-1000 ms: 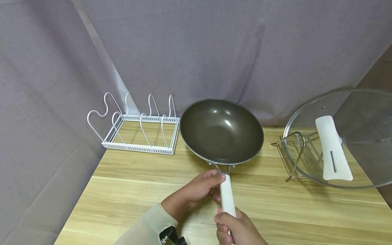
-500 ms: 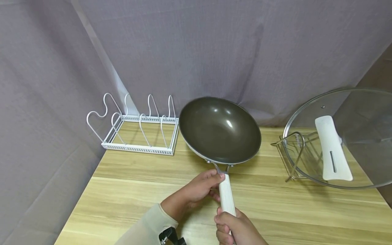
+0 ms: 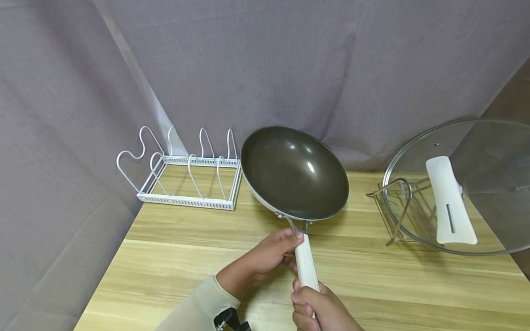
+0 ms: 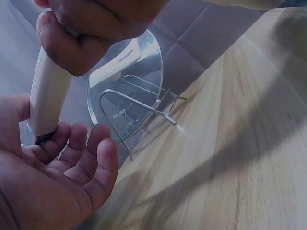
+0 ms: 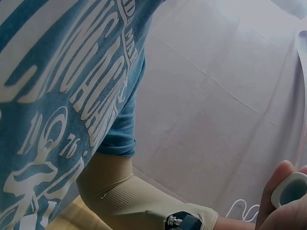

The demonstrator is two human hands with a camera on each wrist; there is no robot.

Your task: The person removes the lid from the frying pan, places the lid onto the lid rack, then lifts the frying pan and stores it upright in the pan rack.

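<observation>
A wok (image 3: 294,174) with a dark brown inside and pale outside is held over the table, tilted, its left rim higher than its right. My right hand (image 3: 323,308) grips the rear part of its white handle (image 3: 306,262). My left hand (image 3: 271,253) pinches the handle's front end, thumb on top and fingers beneath; in the left wrist view the left-hand fingers (image 4: 81,153) curl loosely under it. Past the right hand (image 5: 283,206), the handle's hollow end shows in the right wrist view. Whether the wok's bottom touches the table is hidden.
A white wire rack (image 3: 186,200) stands just left of the wok. At the right, a large glass lid (image 3: 488,184) with a white handle (image 3: 451,202) leans in a metal stand (image 3: 397,230). Grey cloth (image 3: 269,59) hangs behind the wooden table (image 3: 186,257).
The wok has tilted and shifted slightly up and left, its right rim drawing in. Both hands keep their hold on the handle; the rack and lid have stayed put.
</observation>
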